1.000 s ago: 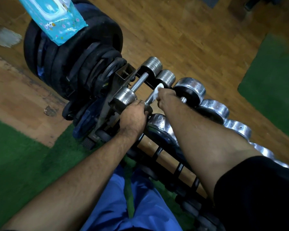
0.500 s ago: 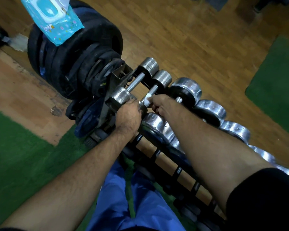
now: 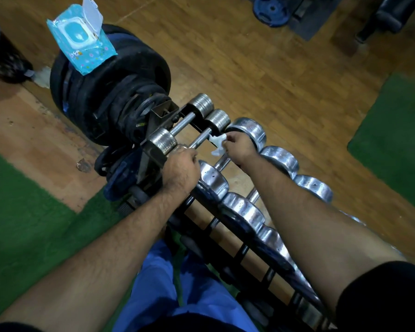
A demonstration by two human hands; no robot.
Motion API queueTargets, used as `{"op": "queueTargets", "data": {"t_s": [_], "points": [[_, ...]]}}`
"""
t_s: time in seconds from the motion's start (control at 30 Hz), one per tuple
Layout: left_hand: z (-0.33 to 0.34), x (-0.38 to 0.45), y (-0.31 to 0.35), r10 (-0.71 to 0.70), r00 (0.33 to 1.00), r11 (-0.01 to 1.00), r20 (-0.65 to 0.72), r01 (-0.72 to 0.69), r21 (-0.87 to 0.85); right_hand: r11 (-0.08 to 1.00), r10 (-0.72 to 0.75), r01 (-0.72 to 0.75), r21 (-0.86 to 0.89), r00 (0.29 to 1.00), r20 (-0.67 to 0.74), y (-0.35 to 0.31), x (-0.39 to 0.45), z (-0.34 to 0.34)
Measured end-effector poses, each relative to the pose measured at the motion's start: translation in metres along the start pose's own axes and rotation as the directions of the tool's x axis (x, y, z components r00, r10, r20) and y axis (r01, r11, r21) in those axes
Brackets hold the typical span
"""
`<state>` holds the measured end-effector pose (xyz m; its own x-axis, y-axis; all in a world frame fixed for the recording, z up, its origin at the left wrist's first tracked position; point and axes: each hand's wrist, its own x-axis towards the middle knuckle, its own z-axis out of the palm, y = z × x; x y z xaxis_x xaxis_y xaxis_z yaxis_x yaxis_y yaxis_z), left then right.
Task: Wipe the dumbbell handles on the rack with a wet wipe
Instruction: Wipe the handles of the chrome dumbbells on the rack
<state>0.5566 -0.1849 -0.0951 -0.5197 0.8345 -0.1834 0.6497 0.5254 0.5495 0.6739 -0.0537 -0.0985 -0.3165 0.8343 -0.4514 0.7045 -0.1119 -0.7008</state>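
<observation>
Right hand grip: the right hand (image 3: 237,146) pinches a crumpled white wet wipe (image 3: 217,142) between curled fingers, the wipe hanging just off the far end of the second dumbbell handle (image 3: 200,140); contact with the bar cannot be confirmed.
Left hand grip: the left hand (image 3: 181,170) is curled over the near head of that same small dumbbell, at the rack's near left corner, fingers wrapped around it.
Head view, task items: the rack (image 3: 228,238) runs from upper left to lower right. Two small dumbbells lie at its left end; the first small dumbbell (image 3: 180,125) has a bare handle beside the one being attended. Larger chrome dumbbells (image 3: 244,212) follow toward the right, heads touching or nearly touching along both rails.
Head view, edges and open room: handles of the larger dumbbells are mostly covered by the right forearm. A narrow gap shows between the two small handles. The rack's left end sits tight against a stack of black weight plates (image 3: 110,92).
Head view, wipes supply: a blue wipes packet (image 3: 82,51), flap lifted, rests on top of the plate stack.
Head view, surface and room: wooden floor (image 3: 261,56) beyond the rack; green mat (image 3: 27,212) on the near left and another at the right edge. A blue plate (image 3: 272,9) lies at the top.
</observation>
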Motion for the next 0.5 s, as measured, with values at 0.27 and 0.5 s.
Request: {"op": "queueTargets", "data": {"t_s": [0.27,0.5], "points": [[0.032,-0.028,0.018,-0.001,1.000,0.999,0.031,0.000,0.044,0.592,-0.434,0.508,-0.626,0.855,0.283,0.062,-0.022,-0.007],[0.030,-0.033,0.022,-0.019,1.000,0.999,0.024,0.019,0.033,0.357,-0.466,0.425,-0.832,0.853,0.236,0.068,-0.011,-0.011]]}}
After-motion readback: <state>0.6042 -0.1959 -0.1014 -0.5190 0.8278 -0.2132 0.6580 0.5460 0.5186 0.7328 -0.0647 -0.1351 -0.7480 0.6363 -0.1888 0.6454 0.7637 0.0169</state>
